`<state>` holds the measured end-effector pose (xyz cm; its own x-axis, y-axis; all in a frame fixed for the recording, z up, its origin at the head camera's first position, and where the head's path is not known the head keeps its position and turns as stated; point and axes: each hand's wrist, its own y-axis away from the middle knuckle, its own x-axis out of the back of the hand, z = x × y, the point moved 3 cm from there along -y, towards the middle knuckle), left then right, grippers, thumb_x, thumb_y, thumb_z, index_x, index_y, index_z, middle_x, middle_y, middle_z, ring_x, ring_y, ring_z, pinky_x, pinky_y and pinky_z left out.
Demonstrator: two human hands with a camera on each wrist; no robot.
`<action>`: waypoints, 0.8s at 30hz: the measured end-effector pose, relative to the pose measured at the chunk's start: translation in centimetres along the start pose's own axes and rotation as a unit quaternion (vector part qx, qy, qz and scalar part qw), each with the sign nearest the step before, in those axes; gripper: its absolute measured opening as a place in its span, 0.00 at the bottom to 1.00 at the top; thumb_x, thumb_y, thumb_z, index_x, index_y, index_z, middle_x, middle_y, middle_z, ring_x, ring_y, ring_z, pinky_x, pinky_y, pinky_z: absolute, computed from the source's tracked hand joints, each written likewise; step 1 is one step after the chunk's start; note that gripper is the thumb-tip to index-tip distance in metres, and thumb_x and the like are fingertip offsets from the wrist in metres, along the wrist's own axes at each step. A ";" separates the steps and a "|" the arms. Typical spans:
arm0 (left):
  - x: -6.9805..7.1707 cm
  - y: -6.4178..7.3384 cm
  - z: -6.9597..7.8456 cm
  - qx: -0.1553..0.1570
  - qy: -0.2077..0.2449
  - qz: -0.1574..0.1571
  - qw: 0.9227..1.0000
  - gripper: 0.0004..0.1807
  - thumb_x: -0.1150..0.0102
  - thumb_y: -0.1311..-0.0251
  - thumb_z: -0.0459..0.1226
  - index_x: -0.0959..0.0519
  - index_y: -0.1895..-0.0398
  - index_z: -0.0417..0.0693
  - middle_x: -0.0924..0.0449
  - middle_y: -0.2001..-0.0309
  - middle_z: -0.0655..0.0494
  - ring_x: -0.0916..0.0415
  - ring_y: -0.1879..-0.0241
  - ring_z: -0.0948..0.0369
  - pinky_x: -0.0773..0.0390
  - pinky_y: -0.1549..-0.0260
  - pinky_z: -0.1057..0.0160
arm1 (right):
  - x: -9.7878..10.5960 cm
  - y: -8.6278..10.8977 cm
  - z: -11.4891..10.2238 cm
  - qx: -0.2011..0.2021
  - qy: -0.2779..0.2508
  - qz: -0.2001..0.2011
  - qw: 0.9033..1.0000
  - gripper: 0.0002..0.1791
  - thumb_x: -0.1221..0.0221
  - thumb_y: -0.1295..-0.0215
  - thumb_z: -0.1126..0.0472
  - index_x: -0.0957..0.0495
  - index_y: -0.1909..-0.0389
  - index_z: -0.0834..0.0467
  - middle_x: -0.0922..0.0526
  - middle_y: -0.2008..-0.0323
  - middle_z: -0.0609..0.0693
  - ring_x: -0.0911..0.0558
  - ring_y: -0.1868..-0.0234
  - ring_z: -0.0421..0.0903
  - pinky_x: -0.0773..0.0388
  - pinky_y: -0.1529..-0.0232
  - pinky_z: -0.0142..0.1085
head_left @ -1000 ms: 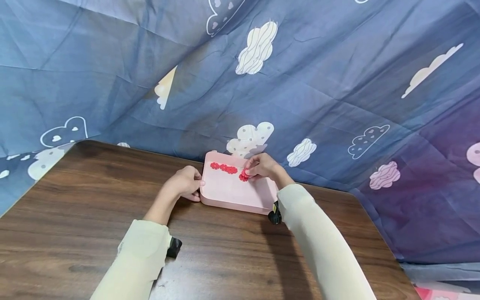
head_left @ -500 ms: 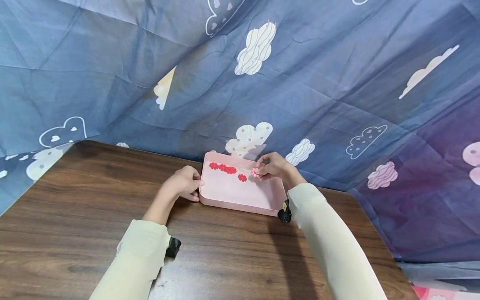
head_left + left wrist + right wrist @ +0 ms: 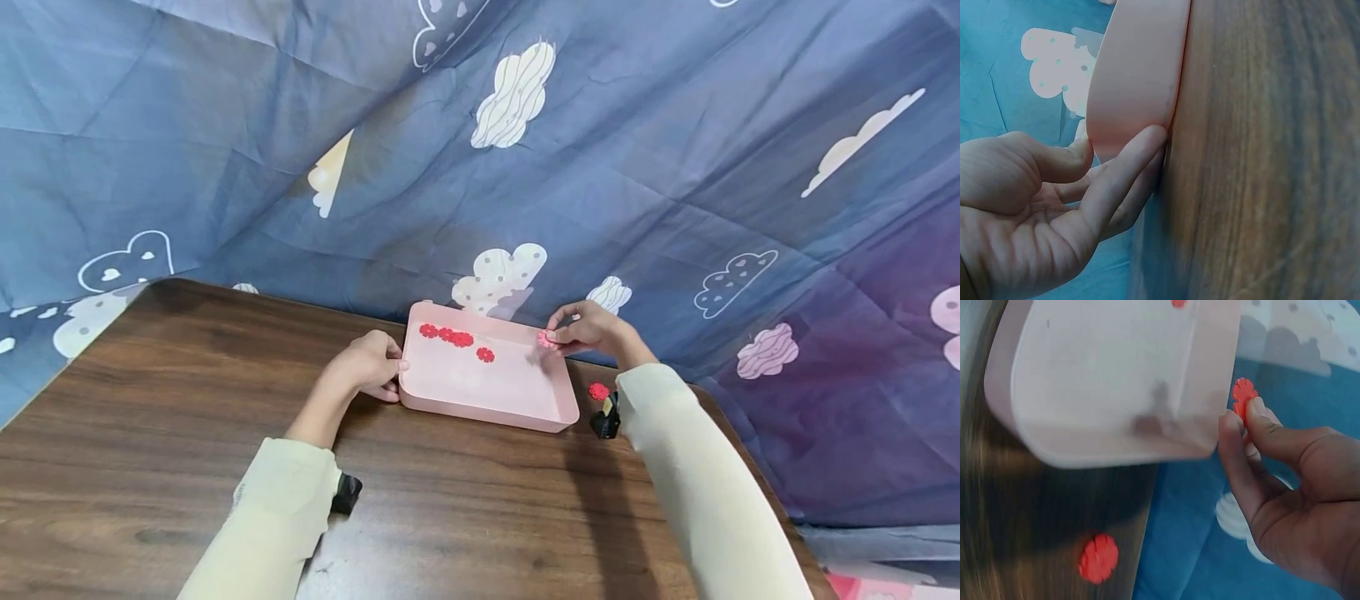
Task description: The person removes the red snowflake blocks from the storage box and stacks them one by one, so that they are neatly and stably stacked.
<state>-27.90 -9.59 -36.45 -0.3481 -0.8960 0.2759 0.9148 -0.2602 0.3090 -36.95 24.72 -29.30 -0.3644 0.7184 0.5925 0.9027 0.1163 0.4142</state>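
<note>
A shallow pink tray (image 3: 480,408) lies at the back of the wooden table. My left hand (image 3: 367,367) grips its left end, the thumb at the rim and the fingers against the outer wall, as the left wrist view shows. My right hand (image 3: 592,327) pinches a red flower-shaped disc (image 3: 1244,400) between thumb and fingers, above the tray's back right corner. Inside the tray, several more red discs (image 3: 461,339) form a row along the back left, some of them overlapping. A single disc (image 3: 485,355) lies apart, right of that row.
Another red disc (image 3: 598,391) lies on the table (image 3: 450,508) right of the tray, beside my right sleeve. Behind the table's back edge hangs a blue cloth (image 3: 637,208) with cloud prints. Each wrist carries a black camera (image 3: 605,417).
My right hand has moved right with its pinched disc, away from the single disc in the tray. The disc on the table has come into view. My left hand stays put.
</note>
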 end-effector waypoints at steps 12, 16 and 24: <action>0.0 -0.1 0.0 -0.002 0.004 -0.011 1.000 0.19 0.50 0.20 0.27 0.32 0.33 0.22 0.25 0.58 0.40 0.21 0.70 0.59 0.05 0.65 0.65 | 4.3 1.9 4.0 -0.049 0.016 -0.006 0.999 0.04 0.40 0.23 0.72 0.24 0.52 0.67 0.15 0.71 0.47 0.15 0.69 0.39 0.06 0.62 0.32; 0.1 0.1 0.0 -0.005 0.004 -0.012 1.000 0.20 0.49 0.20 0.27 0.32 0.32 0.22 0.25 0.58 0.41 0.21 0.70 0.59 0.05 0.64 0.64 | 4.7 2.5 5.7 -0.092 -0.001 -0.013 0.996 0.05 0.43 0.22 0.73 0.26 0.49 0.67 0.15 0.69 0.48 0.15 0.67 0.39 0.05 0.56 0.34; 0.0 0.0 0.0 -0.002 0.010 -0.012 1.000 0.20 0.49 0.20 0.27 0.32 0.32 0.23 0.25 0.58 0.41 0.20 0.70 0.59 0.05 0.64 0.63 | 5.3 3.1 8.0 -0.134 0.001 -0.018 0.991 0.05 0.44 0.23 0.76 0.25 0.54 0.65 0.17 0.68 0.49 0.15 0.67 0.40 0.05 0.57 0.35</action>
<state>-27.91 -9.61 -36.44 -0.3666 -0.8960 0.2504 0.9069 -0.2840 0.3112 -34.26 34.42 -30.40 -0.3956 0.7157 0.5755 0.7959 -0.0456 0.6038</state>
